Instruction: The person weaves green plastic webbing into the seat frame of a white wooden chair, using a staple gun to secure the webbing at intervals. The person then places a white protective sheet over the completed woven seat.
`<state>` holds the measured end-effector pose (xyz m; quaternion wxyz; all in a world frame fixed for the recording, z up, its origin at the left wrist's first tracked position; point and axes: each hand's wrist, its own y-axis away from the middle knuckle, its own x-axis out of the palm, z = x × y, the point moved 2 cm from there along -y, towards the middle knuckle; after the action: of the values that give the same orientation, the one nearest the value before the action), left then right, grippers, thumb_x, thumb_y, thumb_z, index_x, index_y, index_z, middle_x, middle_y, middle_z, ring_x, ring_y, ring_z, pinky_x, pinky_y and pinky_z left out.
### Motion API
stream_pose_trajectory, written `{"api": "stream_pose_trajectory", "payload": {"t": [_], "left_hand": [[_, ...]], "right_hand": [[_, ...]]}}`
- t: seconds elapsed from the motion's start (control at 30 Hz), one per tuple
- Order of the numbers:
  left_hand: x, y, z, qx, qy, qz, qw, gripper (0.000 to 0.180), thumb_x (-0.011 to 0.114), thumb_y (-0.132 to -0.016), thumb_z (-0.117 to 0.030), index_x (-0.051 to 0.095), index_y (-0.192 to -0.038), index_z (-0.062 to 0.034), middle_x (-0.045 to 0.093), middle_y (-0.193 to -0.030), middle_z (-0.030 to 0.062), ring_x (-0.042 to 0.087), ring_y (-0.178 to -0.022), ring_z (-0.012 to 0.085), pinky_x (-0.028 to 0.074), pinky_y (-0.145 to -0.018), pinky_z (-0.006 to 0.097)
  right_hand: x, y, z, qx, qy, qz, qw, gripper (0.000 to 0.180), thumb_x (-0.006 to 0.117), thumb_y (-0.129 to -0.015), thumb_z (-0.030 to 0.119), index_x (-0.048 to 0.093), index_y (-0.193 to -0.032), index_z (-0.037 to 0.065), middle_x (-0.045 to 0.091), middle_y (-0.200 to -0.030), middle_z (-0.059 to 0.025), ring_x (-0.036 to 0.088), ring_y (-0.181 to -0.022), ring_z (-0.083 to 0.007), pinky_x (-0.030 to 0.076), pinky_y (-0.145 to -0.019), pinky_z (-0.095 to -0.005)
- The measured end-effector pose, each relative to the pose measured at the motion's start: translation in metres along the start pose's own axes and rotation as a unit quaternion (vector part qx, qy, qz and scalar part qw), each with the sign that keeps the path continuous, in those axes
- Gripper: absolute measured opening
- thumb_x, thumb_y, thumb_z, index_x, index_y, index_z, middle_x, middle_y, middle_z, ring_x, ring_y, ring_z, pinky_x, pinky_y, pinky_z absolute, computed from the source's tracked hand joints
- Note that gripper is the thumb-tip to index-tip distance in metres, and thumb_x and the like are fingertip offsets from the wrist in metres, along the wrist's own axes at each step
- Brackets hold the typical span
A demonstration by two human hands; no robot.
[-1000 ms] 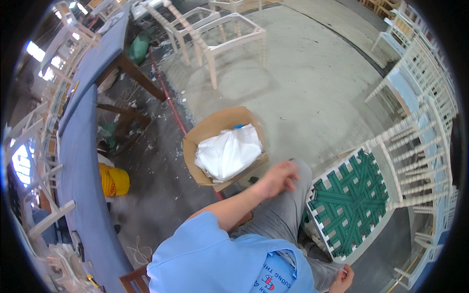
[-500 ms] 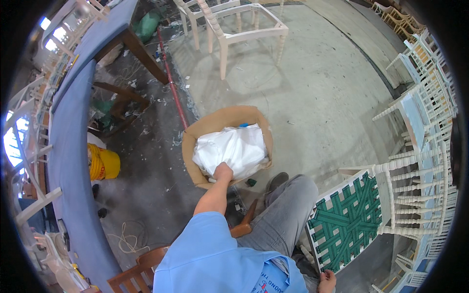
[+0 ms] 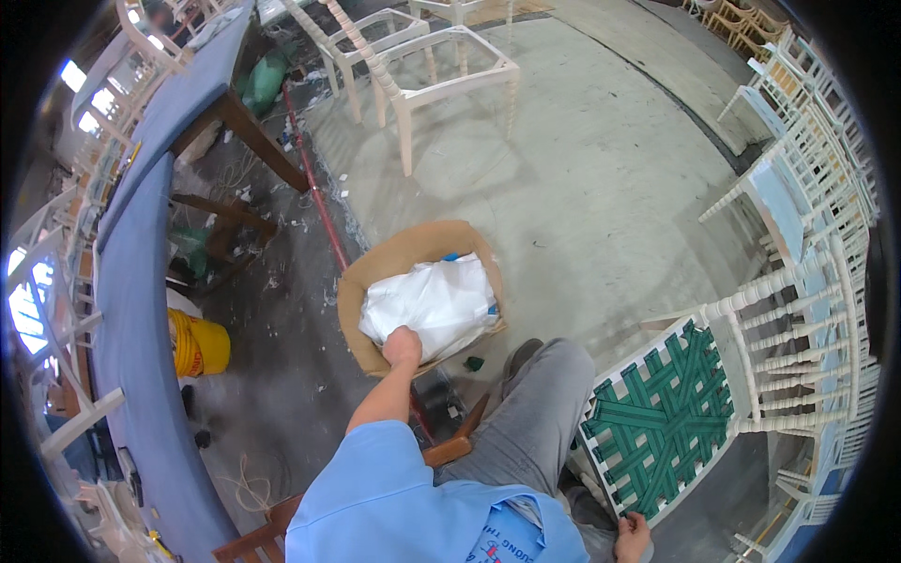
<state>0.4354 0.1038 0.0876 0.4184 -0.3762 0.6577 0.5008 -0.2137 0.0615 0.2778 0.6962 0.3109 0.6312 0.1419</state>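
My left hand [image 3: 404, 347] is closed in a fist at the near side of a cardboard box [image 3: 355, 314], gripping the edge of white sheeting [image 3: 427, 296], perhaps a bag or liner, bunched inside. Bits of blue show at its margin. On my right is a white chair [image 3: 756, 361] with turned spindles, its seat woven from green webbing straps [image 3: 662, 413]. At the seat's near corner, my right hand [image 3: 633, 540] has its fingers curled against the frame edge; the lower part of that hand leaves the picture.
A long blue-covered table [image 3: 150, 310] runs along the left, with a yellow bucket [image 3: 202, 342] beside it. Unfinished chair frames [image 3: 450, 70] stand ahead. Several stacked white chairs [image 3: 817, 178] line the right. A red pipe or strip [image 3: 324, 206] crosses the floor. My leg [image 3: 535, 394] lies between box and chair.
The view has shifted, so the box and far chairs sit lower and further left in it. Both hands keep their places on the white sheeting and the chair corner.
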Motion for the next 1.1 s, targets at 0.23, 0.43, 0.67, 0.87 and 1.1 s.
{"api": "stream_pose_trajectory", "payload": {"t": [0.23, 0.43, 0.67, 0.87, 1.1], "left_hand": [[-0.050, 0.006, 0.009, 0.055, 0.074, -0.153, 0.984, 0.033, 0.057, -0.100, -0.029, 0.079, -0.114, -0.0094, 0.078, -0.106, 0.0203, 0.075, -0.099, 0.0398, 0.059, -0.087, 0.052], [-0.113, 0.065, -0.011, 0.231, 0.231, -0.135, 0.935, 0.029, 0.061, -0.100, -0.025, 0.076, -0.117, -0.0061, 0.076, -0.100, 0.0231, 0.074, -0.093, 0.0410, 0.057, -0.082, 0.049], [-0.160, 0.286, -0.081, 0.600, 0.305, 0.057, 0.737, 0.021, 0.068, -0.094, -0.007, 0.074, -0.113, -0.0013, 0.076, -0.103, 0.0199, 0.075, -0.086, 0.0361, 0.061, -0.075, 0.041], [-0.109, 0.335, -0.064, 0.684, 0.145, 0.307, 0.646, 0.025, 0.077, -0.093, -0.012, 0.076, -0.119, -0.0112, 0.078, -0.103, 0.0099, 0.076, -0.087, 0.0302, 0.060, -0.078, 0.036], [-0.102, 0.335, -0.086, 0.650, 0.011, 0.455, 0.609, 0.026, 0.073, -0.098, -0.013, 0.077, -0.124, -0.0089, 0.079, -0.107, 0.0121, 0.077, -0.097, 0.0264, 0.059, -0.087, 0.035]], "right_hand": [[0.024, -0.015, -0.020, -0.051, -0.107, -0.049, 0.992, 0.046, 0.068, -0.097, 0.038, 0.069, -0.134, 0.011, 0.074, -0.119, -0.0154, 0.070, -0.108, -0.0295, 0.055, -0.093, -0.0429], [0.060, -0.044, -0.039, -0.108, -0.286, -0.091, 0.948, 0.027, 0.072, -0.098, 0.008, 0.069, -0.123, -0.001, 0.070, -0.094, -0.0055, 0.065, -0.080, -0.0158, 0.055, -0.072, -0.0298], [0.046, -0.049, 0.116, -0.170, -0.667, 0.153, 0.709, 0.044, 0.058, -0.112, 0.036, 0.064, -0.140, 0.002, 0.073, -0.121, -0.0127, 0.073, -0.098, -0.0223, 0.059, -0.083, -0.0336], [0.013, -0.053, 0.189, -0.238, -0.780, 0.339, 0.470, 0.077, 0.050, -0.108, 0.060, 0.045, -0.157, 0.000, 0.060, -0.150, -0.0178, 0.059, -0.138, -0.0321, 0.045, -0.118, -0.0481], [-0.004, -0.043, 0.142, -0.203, -0.755, 0.244, 0.573, 0.038, 0.074, -0.103, 0.025, 0.068, -0.132, -0.001, 0.076, -0.123, -0.0093, 0.073, -0.110, -0.0208, 0.056, -0.103, -0.0395]]}}
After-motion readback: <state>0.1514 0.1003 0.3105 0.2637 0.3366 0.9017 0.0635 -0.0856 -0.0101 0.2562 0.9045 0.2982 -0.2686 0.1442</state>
